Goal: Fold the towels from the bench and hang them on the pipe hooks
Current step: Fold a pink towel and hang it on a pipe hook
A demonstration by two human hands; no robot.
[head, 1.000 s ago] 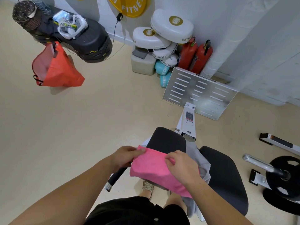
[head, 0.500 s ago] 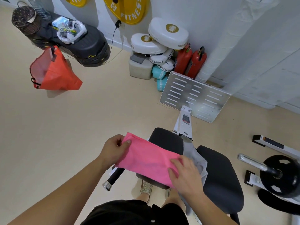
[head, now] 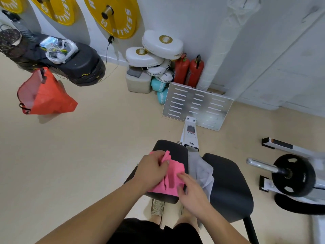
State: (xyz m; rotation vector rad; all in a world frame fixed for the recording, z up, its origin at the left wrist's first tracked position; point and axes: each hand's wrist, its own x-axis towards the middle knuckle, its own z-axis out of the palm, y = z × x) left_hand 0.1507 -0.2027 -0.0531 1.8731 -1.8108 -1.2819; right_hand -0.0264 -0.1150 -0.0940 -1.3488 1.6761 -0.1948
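**Pink towel bunched on the padded counter, both hands on it**

The pink towel [head: 173, 175] lies partly folded on the front black pad of the counter [head: 173, 148], its lower edge reaching the pad's near rim. The left hand [head: 152, 170] is at the towel's upper left corner. Its fingers [head: 162, 163] are curled round a gathered fold of cloth, which sticks up in a small peak just above the knuckles. The right hand [head: 192, 192] sits at the towel's lower right corner. Its fingers touch the cloth and are loosely bent, one reaching across the pink surface. I cannot tell whether they pinch the edge or only press on it. The two hands are close together, with a strip of towel between them.

A grey towel [head: 200, 171] lies crumpled in the gap just right of the pink one, draped between the front pad and a second black pad [head: 228, 187].

The floor [head: 88, 147] is pale beige. Beyond the counter a slotted metal footplate [head: 197, 104] tilts up near the wall. Behind it stand two red fire extinguishers [head: 189, 71] beside a heap of white striking pads [head: 158, 50] and a white wrapped pipe [head: 221, 43]. Yellow weight plates [head: 114, 14] hang on the wall. To the left is an orange bag [head: 45, 95], and to the right a barbell with a black plate [head: 293, 175].
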